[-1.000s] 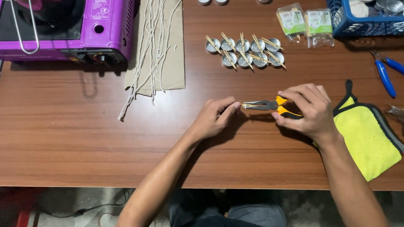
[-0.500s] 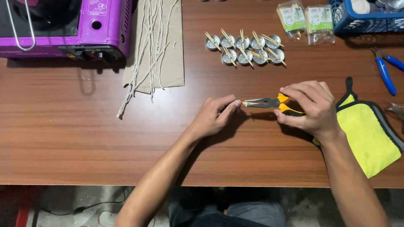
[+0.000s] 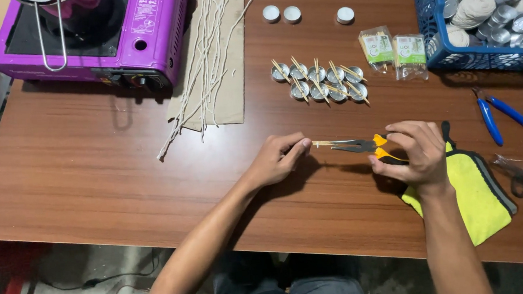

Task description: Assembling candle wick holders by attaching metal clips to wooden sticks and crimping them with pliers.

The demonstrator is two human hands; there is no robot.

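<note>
left hand [image 3: 277, 159] pinches stick [image 3: 322, 143]; right hand [image 3: 414, 151] grips pliers [image 3: 362, 146]

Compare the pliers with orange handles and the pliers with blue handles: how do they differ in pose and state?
The orange-handled pliers are gripped in the right hand with their tips towards the left hand; the blue-handled pliers lie on the table untouched. The orange pair's handles are mostly covered by the hand, while the blue pair's handles are spread apart in plain view. Both have dark metal jaws.
</note>
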